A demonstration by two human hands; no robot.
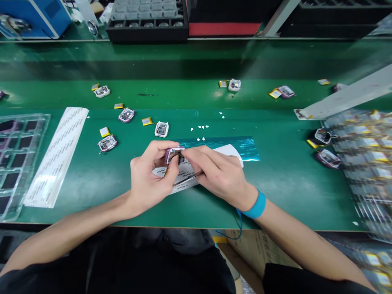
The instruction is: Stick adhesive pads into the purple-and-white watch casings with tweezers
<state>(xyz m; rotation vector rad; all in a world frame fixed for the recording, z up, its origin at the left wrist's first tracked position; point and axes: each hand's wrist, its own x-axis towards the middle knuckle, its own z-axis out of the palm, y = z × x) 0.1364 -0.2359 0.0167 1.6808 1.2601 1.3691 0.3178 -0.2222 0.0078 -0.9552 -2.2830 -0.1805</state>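
My left hand grips a small purple-rimmed watch case with its inner electronics facing up. The fingers and thumb of my right hand are closed, and its fingertips touch the right side of the case. Held under the right palm, slim metal tweezers point down to the left. Beneath both hands lies a white printed adhesive sheet, partly covered by them. A shiny blue film strip runs behind it. Just beyond are several small white bits.
Several opened watch cases with wired yellow batteries lie about the green bench. A white label strip and clear tray sit left; stacked trays stand right. A blue wrist strap circles my right wrist.
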